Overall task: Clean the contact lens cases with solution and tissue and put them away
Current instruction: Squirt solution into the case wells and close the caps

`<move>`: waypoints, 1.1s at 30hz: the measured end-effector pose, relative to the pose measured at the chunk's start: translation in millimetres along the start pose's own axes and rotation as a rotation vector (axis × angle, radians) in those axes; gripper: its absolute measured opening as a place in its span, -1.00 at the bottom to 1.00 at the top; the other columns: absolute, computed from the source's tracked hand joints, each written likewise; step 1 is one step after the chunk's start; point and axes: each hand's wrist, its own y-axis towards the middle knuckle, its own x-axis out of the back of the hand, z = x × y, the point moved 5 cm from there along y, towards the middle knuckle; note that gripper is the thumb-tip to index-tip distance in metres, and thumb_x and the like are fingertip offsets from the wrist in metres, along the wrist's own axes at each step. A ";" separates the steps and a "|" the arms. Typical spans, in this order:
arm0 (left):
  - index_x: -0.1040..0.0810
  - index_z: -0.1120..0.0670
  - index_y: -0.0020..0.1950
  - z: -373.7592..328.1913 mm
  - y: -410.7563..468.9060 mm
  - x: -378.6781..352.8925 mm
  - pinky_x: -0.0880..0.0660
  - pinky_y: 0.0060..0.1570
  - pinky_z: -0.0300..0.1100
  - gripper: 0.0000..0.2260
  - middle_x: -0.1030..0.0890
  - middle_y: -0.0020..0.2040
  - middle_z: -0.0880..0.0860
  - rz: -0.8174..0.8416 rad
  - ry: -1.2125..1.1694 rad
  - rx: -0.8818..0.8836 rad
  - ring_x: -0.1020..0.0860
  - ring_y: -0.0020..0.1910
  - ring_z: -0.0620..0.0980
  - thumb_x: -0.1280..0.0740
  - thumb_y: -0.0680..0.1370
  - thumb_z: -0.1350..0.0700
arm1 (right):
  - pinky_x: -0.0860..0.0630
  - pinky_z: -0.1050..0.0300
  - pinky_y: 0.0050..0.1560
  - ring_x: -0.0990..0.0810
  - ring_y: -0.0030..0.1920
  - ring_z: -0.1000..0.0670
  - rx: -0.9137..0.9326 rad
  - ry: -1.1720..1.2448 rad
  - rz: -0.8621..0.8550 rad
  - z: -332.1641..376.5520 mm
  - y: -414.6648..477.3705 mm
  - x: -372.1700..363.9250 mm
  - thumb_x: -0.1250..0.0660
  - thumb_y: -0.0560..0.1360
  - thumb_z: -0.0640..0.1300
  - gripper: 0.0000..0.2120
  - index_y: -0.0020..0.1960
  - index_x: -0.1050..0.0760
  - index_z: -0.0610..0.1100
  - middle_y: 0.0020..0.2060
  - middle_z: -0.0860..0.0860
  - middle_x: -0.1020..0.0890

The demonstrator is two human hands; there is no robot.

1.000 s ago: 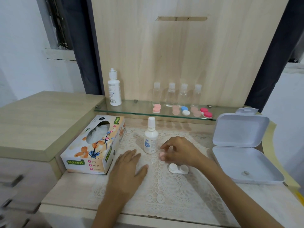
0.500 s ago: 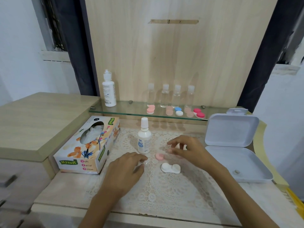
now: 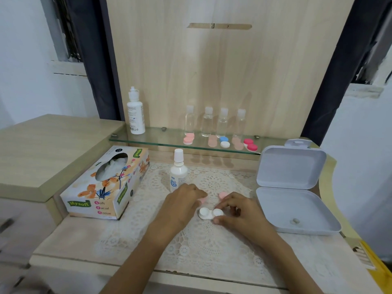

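White lens case (image 3: 211, 213) pinched by right hand (image 3: 240, 214) on lace mat (image 3: 201, 251), left hand (image 3: 180, 205) over pink cap (image 3: 202, 200), grip unclear.

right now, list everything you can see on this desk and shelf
white lens case: 1, white, on the lace mat
pink caps: 2, pink, on the mat by the fingertips
solution bottle: 1, white, upright on the mat
tissue box: 1, floral, left of the mat
storage box: 1, white, open, right of the mat, small item inside
tall bottle: 1, white, left end of the shelf
clear bottles: 4, clear, row on the shelf
shelf lens cases: 5, pink, beige, blue-white, red, before the clear bottles
lace mat: 1, cream, desk top
glass shelf: 1, clear, against the back panel
left hand: at one pink cap, grip hidden
right hand: pinches the white lens case
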 end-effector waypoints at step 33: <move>-0.62 -0.05 0.09 -6.2 -25.5 1.0 -0.39 0.02 -0.37 -0.80 -0.53 0.08 -0.18 -0.029 -0.415 -0.138 -0.48 0.04 -0.24 -0.39 0.47 0.04 | -0.38 0.25 -0.24 -0.49 -0.23 0.07 0.035 0.046 -0.022 -3.0 -1.0 -3.5 -0.58 0.26 -0.02 -0.81 -0.14 -0.69 0.04 -0.14 0.09 -0.59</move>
